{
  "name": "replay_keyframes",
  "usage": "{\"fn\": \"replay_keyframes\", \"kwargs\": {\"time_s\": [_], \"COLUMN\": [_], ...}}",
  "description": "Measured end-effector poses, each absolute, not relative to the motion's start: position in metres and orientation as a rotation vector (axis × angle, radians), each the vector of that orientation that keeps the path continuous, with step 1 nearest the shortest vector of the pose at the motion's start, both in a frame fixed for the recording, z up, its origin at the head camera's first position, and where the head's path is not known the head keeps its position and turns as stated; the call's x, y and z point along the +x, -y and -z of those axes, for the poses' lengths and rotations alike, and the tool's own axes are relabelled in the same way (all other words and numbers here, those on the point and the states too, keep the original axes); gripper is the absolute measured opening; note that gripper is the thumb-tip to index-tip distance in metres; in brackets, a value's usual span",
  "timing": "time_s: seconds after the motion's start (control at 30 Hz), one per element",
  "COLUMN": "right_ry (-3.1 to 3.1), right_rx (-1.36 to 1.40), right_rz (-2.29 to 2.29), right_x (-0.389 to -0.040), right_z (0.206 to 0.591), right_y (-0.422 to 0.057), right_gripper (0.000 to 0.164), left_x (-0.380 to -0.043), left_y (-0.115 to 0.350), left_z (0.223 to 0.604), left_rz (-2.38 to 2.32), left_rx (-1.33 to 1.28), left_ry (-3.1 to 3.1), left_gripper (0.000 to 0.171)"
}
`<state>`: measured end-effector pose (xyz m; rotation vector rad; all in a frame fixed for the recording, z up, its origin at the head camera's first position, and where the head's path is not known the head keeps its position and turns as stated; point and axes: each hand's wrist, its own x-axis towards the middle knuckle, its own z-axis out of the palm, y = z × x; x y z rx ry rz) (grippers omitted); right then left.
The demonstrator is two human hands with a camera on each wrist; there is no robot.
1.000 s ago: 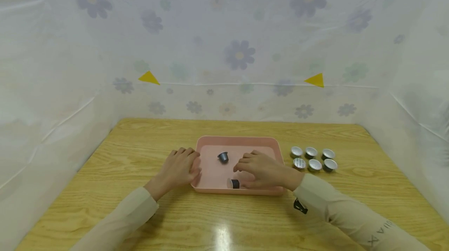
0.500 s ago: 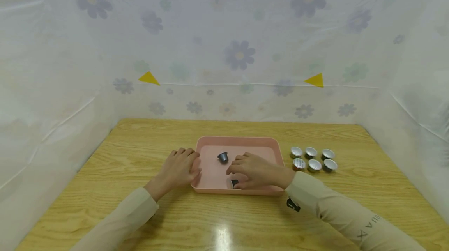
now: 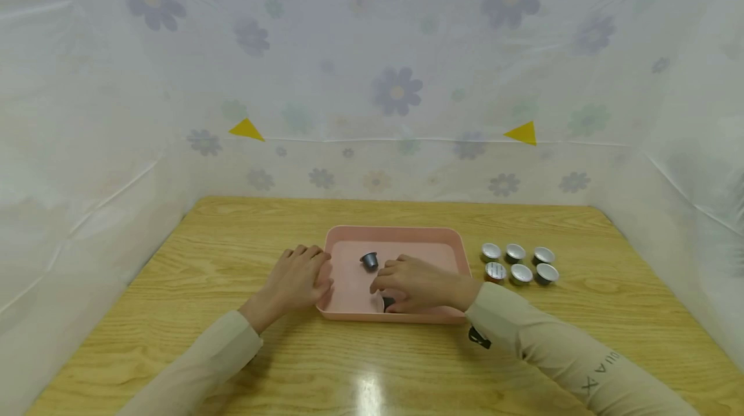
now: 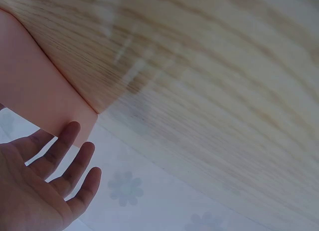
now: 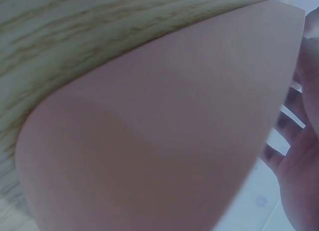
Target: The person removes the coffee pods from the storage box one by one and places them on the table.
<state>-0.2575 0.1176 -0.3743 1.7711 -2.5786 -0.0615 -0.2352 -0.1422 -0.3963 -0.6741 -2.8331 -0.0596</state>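
In the head view my left hand [image 3: 294, 277] holds the left rim of a pink tray [image 3: 401, 233]. In the left wrist view, one fingertip lies against the tray's outer wall [image 4: 45, 86], while the other fingers spread beside it. My right hand [image 3: 420, 283] reaches into the tray, bent over a dark coffee capsule [image 3: 388, 303] that lies on its side near the front wall. The thumb is at that capsule's dark end, with a gap between its pale lid and the forefinger. Further back in the tray lies a second dark capsule [image 3: 369, 261].
Right of the tray, several capsules stand lid-up in two rows, including a reddish-brown one [image 3: 495, 272] in the front row. All sit on a wooden table [image 3: 250, 228]. Flower-patterned white sheeting [image 3: 372, 164] encloses the back and sides.
My right hand has moved left over the front capsule, covering more of its dark body. The left hand, the tray and the other capsules have stayed in place.
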Motion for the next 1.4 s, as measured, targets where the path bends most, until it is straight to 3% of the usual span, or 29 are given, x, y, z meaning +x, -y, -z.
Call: {"fn": "replay_keyframes", "kwargs": {"time_s": [1.4], "right_ry": [2.546], "right_rx": [1.825], "right_rz": [0.068], "right_x": [-0.2565], "right_z": [0.3738], "right_y": [-0.1084], "right_gripper": [0.026], "left_x": [-0.2345], "left_y": [0.1420], "left_z": [0.3956], "left_rz": [0.060], "left_rx": [-0.675], "left_ry": [2.822], "left_gripper": [0.043]}}
